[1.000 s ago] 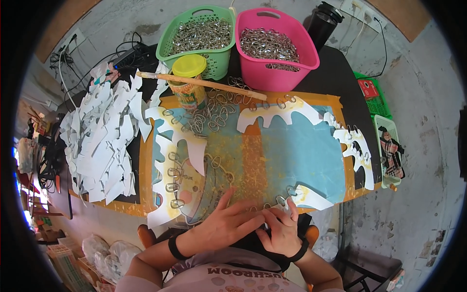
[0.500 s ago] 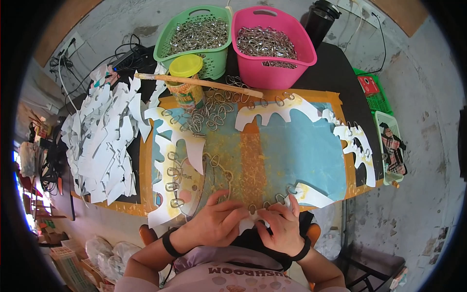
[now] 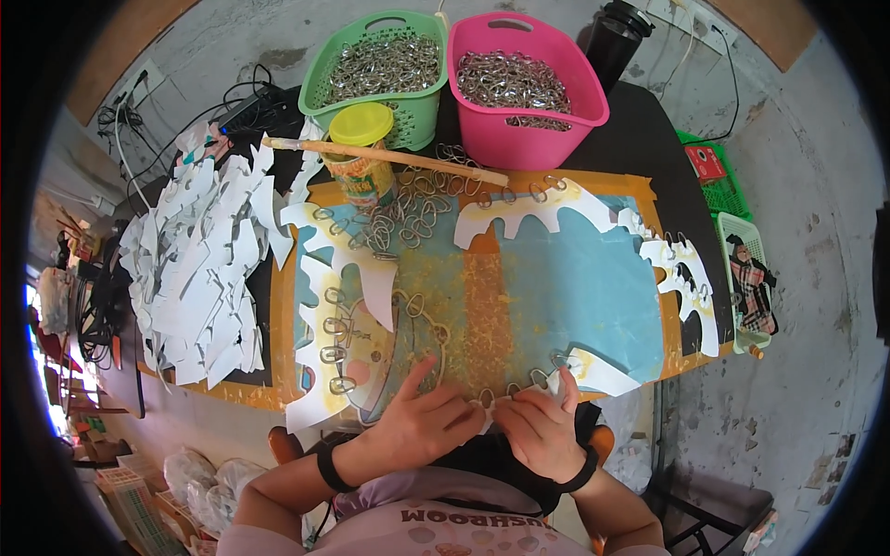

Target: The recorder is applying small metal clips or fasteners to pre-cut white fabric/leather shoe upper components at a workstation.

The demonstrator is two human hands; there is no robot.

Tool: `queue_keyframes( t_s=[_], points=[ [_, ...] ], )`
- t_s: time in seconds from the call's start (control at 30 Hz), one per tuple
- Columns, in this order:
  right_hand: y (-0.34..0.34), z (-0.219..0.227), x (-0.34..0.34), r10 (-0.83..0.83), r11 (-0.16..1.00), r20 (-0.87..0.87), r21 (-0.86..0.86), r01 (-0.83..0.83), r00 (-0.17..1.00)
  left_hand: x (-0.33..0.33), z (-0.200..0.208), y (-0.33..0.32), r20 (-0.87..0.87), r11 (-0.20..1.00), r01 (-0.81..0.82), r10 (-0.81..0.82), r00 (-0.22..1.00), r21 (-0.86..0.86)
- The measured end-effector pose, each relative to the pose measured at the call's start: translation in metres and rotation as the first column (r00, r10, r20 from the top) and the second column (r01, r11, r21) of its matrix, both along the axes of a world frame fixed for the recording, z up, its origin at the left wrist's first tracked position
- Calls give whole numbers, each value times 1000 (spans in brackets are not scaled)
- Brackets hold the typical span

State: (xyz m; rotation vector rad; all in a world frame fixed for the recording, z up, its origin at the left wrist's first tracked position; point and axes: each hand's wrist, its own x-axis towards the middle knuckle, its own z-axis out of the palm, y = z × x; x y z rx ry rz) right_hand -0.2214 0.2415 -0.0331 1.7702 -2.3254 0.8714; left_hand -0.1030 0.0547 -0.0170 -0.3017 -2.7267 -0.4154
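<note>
At the near edge of the mat, both hands are on a white scalloped paper strip (image 3: 603, 372) with yellowish glue and metal rings along it. My right hand (image 3: 542, 431) is closed on the strip, fingers curled over it, with part of the strip showing beyond. My left hand (image 3: 422, 422) pinches at the strip's left part, one finger raised; its fingertips partly hide what they grip. A metal ring (image 3: 487, 398) stands between the hands. More ringed strips lie around: a left one (image 3: 318, 408), one at the far side (image 3: 505, 215) and one at right (image 3: 702, 320).
A heap of white cut pieces (image 3: 199, 278) covers the left side. Loose rings (image 3: 417, 218) lie by a yellow-lidded can (image 3: 362, 176) with a brush (image 3: 389, 157) across it. Behind stand a green basket (image 3: 422, 120) and a pink basket (image 3: 524, 144) of rings, and a black bottle (image 3: 614, 42).
My left hand has turned slightly, its raised finger more upright. The fingers of my right hand have closed further over the strip. The whole view has shifted a little.
</note>
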Motion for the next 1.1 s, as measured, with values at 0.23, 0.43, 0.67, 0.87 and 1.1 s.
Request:
queue_keyframes(
  t_s=[0.23, 0.43, 0.67, 0.87, 1.1],
  points=[
    [7, 1, 0, 58, 998, -42, 18, -57, 997, 9, 3, 13, 15, 991, -41, 43, 999, -130],
    [1, 14, 3, 35, 998, 58, 52, -38, 998, 22, -5, 17, -46, 968, -56, 46, 998, -246],
    [-13, 25, -4, -150, 982, 291, -65, 176, 945, 17, -7, 24, 39, 993, -118, 117, 992, 30],
    [-16, 28, -9, -25, 998, 226, 65, 11, 974, 8, -15, 22, 135, 912, -239, 205, 969, 332],
    [-11, 32, -9, 84, 990, 387, 73, -121, 918, -2, -1, 25, 202, 915, -284, 232, 952, 286]
  ],
)
